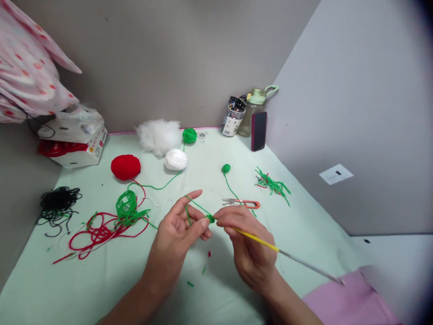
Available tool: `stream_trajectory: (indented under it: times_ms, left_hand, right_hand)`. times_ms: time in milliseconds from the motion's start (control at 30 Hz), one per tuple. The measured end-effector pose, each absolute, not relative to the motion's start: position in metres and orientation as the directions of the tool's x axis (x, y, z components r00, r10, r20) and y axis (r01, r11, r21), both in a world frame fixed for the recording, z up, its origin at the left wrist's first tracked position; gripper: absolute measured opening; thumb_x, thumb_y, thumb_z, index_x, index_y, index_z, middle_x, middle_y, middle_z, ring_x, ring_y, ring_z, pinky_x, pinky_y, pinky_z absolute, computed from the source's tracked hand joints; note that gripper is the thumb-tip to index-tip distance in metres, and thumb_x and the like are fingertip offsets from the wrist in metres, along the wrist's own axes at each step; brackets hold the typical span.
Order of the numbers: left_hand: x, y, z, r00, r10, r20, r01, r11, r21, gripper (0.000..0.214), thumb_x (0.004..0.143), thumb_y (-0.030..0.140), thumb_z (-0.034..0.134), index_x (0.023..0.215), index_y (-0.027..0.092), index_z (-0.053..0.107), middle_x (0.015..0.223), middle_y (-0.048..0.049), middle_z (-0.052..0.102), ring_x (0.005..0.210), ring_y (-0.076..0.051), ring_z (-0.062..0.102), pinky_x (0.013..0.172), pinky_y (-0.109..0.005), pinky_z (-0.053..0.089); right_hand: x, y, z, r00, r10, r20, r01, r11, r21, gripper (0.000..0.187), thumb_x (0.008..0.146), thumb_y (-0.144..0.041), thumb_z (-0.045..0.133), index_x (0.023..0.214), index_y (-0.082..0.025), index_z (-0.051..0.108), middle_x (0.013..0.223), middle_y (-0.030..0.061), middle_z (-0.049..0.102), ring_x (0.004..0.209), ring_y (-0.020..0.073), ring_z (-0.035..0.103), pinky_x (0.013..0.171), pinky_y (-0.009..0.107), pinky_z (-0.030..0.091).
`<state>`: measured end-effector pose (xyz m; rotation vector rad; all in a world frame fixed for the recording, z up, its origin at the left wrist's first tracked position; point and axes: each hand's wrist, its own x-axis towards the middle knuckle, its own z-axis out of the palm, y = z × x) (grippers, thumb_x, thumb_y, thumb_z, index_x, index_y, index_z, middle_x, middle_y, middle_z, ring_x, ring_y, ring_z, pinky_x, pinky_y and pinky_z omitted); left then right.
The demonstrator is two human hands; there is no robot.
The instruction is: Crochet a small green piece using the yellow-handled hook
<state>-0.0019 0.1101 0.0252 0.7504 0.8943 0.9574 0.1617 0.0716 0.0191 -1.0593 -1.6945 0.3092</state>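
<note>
My left hand [184, 223] pinches a small green crochet piece [210, 218] between thumb and finger, and green yarn runs over its raised index finger. In my right hand [252, 241] is a crochet hook [259, 240] with a yellow grip and a long metal shaft pointing to the lower right. The hook's tip meets the green piece, hidden by my fingers. Just beyond my right hand lie thread snips [250, 204] with orange handles. Farther back sits a small green crocheted ball [226, 169] with a yarn tail trailing towards the snips.
Left of my hands lie a red yarn ball [125, 167], tangled red yarn [101, 230], green yarn [127, 205] and black yarn [59, 203]. White stuffing [158, 135], a white yarn ball [176, 160] and a green ball [189, 135] are behind. A phone [259, 131] leans against a bottle [248, 115].
</note>
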Motion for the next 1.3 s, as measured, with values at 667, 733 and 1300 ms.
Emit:
stream_trajectory:
  times_ms: [667,733,1300]
  left_hand:
    - [0.0,0.109,0.03,0.384,0.854,-0.352,-0.429,0.502,0.751,0.047,0.085,0.024,0.083,0.131,0.022,0.073,0.08,0.0025,0.067,0.069,-0.011,0.062,0.071,-0.026,0.05]
    - [0.001,0.109,0.029,0.393,0.852,-0.346,-0.423,0.502,0.754,0.046,0.086,0.024,0.082,0.131,0.023,0.073,0.082,0.002,0.067,0.069,-0.011,0.062,0.071,-0.026,0.05]
    - [-0.001,0.108,0.019,0.376,0.864,-0.336,-0.35,0.468,0.812,0.032,0.085,0.031,0.086,0.115,0.026,0.079,0.082,0.0026,0.061,0.085,-0.013,0.057,0.085,-0.027,0.045]
  right_hand:
    - [0.158,0.082,0.014,0.188,0.924,0.333,-0.072,0.351,-0.933,0.018,0.102,-0.035,0.067,0.098,-0.025,0.081,0.089,0.005,0.074,0.072,0.0164,0.066,0.067,0.033,0.056]
    - [0.158,0.083,0.011,0.189,0.932,0.31,-0.086,0.33,-0.94,0.017,0.102,-0.035,0.068,0.099,-0.025,0.081,0.088,0.004,0.073,0.071,0.0156,0.065,0.066,0.032,0.056]
    - [0.156,0.085,0.008,0.245,0.919,0.308,-0.059,0.331,-0.942,0.012,0.098,-0.025,0.072,0.098,-0.026,0.084,0.089,0.003,0.075,0.071,0.0139,0.065,0.066,0.029,0.056]
